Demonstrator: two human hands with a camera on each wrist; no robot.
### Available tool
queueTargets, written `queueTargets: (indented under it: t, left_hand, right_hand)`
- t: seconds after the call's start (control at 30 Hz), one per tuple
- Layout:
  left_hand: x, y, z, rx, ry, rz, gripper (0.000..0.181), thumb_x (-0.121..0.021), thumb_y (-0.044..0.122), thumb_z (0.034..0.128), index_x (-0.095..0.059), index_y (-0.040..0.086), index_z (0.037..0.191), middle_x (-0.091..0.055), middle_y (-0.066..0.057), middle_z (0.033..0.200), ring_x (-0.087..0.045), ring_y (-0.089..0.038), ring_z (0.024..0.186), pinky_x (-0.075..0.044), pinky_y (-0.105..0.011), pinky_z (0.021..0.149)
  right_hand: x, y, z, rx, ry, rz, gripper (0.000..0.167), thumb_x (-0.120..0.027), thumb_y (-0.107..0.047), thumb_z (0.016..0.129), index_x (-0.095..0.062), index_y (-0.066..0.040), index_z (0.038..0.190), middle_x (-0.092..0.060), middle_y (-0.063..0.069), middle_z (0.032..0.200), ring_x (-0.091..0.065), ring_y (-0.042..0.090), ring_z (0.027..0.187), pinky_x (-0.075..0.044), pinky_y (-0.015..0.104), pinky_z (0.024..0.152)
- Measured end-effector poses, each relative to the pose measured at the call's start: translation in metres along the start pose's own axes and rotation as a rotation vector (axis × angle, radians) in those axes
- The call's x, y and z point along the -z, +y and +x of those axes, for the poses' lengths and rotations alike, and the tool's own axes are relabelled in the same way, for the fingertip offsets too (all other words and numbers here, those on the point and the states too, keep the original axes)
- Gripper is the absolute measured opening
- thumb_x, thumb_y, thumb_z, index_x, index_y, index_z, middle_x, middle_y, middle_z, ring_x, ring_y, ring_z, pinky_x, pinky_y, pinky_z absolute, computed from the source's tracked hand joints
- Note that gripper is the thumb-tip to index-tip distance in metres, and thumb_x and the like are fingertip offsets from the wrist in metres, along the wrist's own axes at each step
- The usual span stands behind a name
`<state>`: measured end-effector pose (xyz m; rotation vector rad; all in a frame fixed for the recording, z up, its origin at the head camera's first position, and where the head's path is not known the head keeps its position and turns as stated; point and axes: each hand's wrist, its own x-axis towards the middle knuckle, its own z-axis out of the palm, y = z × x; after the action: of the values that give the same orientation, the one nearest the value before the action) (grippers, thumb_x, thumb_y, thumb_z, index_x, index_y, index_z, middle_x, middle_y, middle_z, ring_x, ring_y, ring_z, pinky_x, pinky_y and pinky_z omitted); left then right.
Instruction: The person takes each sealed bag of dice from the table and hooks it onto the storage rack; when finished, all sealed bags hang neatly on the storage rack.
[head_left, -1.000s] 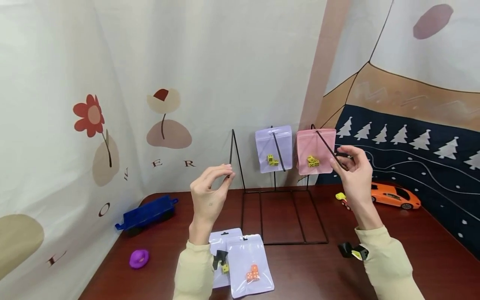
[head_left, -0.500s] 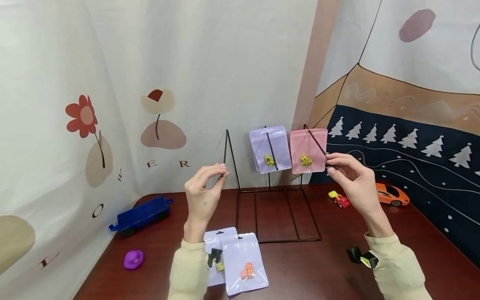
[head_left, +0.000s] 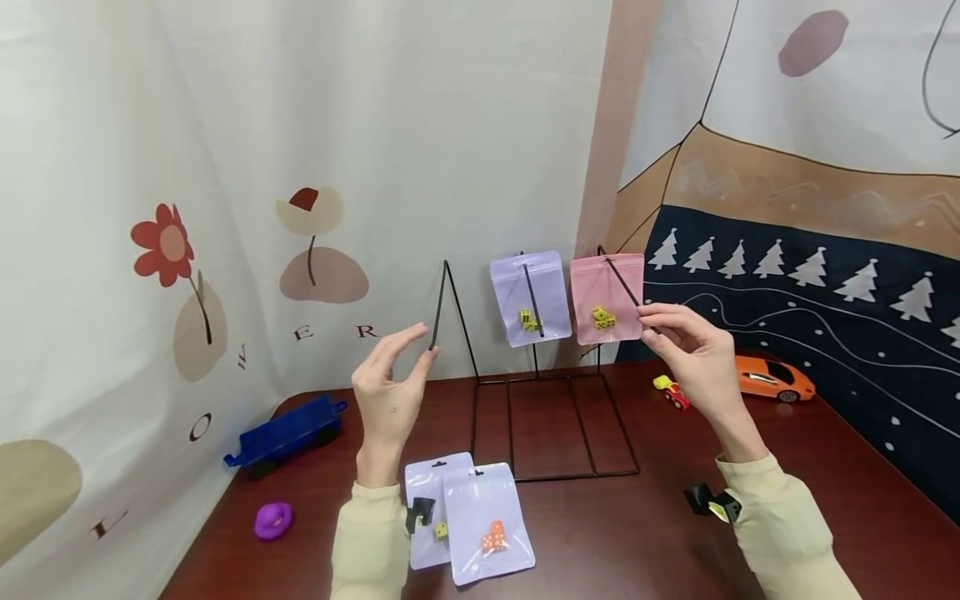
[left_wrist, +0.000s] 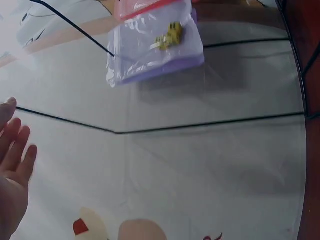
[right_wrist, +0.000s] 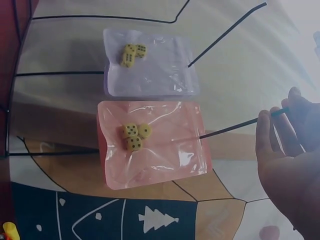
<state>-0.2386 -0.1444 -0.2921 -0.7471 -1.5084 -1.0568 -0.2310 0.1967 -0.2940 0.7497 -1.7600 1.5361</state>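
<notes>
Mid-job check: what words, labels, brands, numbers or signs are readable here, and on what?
"L", "O", "W", "E", "R": spaced letters on the backdrop cloth.
Small mark on the left hand: too small to read.
Dice: pips, no numerals.
Pouches: no readable print.

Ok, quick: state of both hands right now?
Left hand: open, thumb and fingertips apart at the tip of the left prong.
Right hand: holding the end of the right prong between thumb and fingers.
</notes>
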Motion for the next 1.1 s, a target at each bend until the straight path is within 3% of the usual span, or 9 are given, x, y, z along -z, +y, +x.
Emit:
queueTargets:
  t: [0.1,0.27,0.33,0.4,0.5,0.6,0.73,0.87,1.1]
  left_hand:
    - [0.010,0.004,0.001,0.035,-0.013,0.058,0.032,-0.074,-0.019,0.0682,-0.067,-0.011,0.098,-0.068,-0.023,0.092,-0.064,-0.034,0.088,-0.049,-0.027,0.088]
    - [0.036,-0.015,-0.018,0.134,-0.093,0.158,0.025,-0.073,-0.012,0.0750,-0.071,-0.002,0.098,-0.070,-0.012,0.092,-0.065,-0.024,0.085,-0.049,-0.021,0.082]
    - [0.048,-0.021,-0.032,0.228,-0.188,0.217,0.020,-0.072,-0.008,0.0782,-0.072,0.001,0.097,-0.070,-0.007,0.092,-0.064,-0.019,0.083,-0.048,-0.018,0.078]
    - [0.060,-0.023,-0.046,0.343,-0.338,0.290,0.017,-0.071,-0.005,0.0806,-0.072,0.002,0.096,-0.070,-0.005,0.091,-0.064,-0.017,0.082,-0.049,-0.019,0.075]
    - [0.075,-0.024,-0.066,0.508,-0.580,0.376,0.016,-0.070,-0.001,0.0831,-0.071,0.004,0.098,-0.069,-0.004,0.092,-0.063,-0.016,0.081,-0.052,-0.026,0.070]
    - [0.085,-0.024,-0.084,0.621,-0.749,0.432,0.017,-0.070,0.000,0.0832,-0.069,0.005,0.099,-0.068,-0.006,0.092,-0.063,-0.018,0.081,-0.054,-0.035,0.070]
    - [0.090,-0.023,-0.098,0.715,-0.877,0.469,0.019,-0.071,0.002,0.0820,-0.069,0.004,0.101,-0.067,-0.004,0.087,-0.060,-0.017,0.077,-0.053,-0.037,0.070]
    - [0.091,-0.020,-0.102,0.791,-0.982,0.495,0.028,-0.072,0.008,0.0817,-0.065,0.003,0.108,-0.065,-0.002,0.081,-0.060,-0.015,0.071,-0.052,-0.039,0.067]
    - [0.092,-0.016,-0.111,0.920,-1.090,0.517,0.049,-0.074,0.016,0.0814,-0.055,0.004,0.125,-0.063,-0.003,0.078,-0.059,-0.017,0.069,-0.052,-0.042,0.065]
  right_hand:
    - [-0.003,-0.003,0.001,0.003,0.004,-0.015,0.020,-0.059,0.022,0.081,-0.062,0.019,0.100,-0.062,0.020,0.110,-0.062,0.015,0.098,-0.049,0.020,0.087]
    - [-0.005,0.007,0.001,0.010,-0.005,0.005,0.021,-0.060,0.023,0.080,-0.063,0.017,0.101,-0.062,0.019,0.111,-0.060,0.015,0.103,-0.049,0.019,0.088]
    - [-0.005,0.015,0.001,0.011,-0.009,0.021,0.021,-0.060,0.022,0.080,-0.063,0.016,0.101,-0.063,0.018,0.111,-0.060,0.016,0.104,-0.049,0.020,0.088]
    - [-0.005,0.020,0.001,0.013,-0.011,0.048,0.021,-0.060,0.023,0.080,-0.063,0.017,0.100,-0.063,0.018,0.111,-0.059,0.016,0.105,-0.049,0.020,0.088]
    - [-0.004,0.023,0.002,0.018,-0.005,0.055,0.021,-0.060,0.023,0.080,-0.063,0.016,0.100,-0.063,0.017,0.111,-0.059,0.017,0.106,-0.049,0.020,0.089]
    - [-0.003,0.023,0.003,0.021,0.000,0.055,0.021,-0.061,0.022,0.080,-0.064,0.015,0.100,-0.063,0.017,0.111,-0.059,0.018,0.105,-0.049,0.020,0.088]
    - [-0.001,0.021,0.004,0.024,0.012,0.058,0.020,-0.063,0.019,0.081,-0.065,0.014,0.101,-0.063,0.017,0.111,-0.060,0.019,0.103,-0.049,0.021,0.089]
    - [0.000,0.021,0.003,0.020,0.022,0.072,0.019,-0.063,0.017,0.082,-0.065,0.014,0.100,-0.063,0.018,0.110,-0.059,0.022,0.104,-0.049,0.023,0.089]
    - [0.001,0.021,0.001,0.013,0.028,0.085,0.018,-0.064,0.015,0.082,-0.065,0.014,0.100,-0.062,0.019,0.110,-0.060,0.023,0.103,-0.049,0.023,0.089]
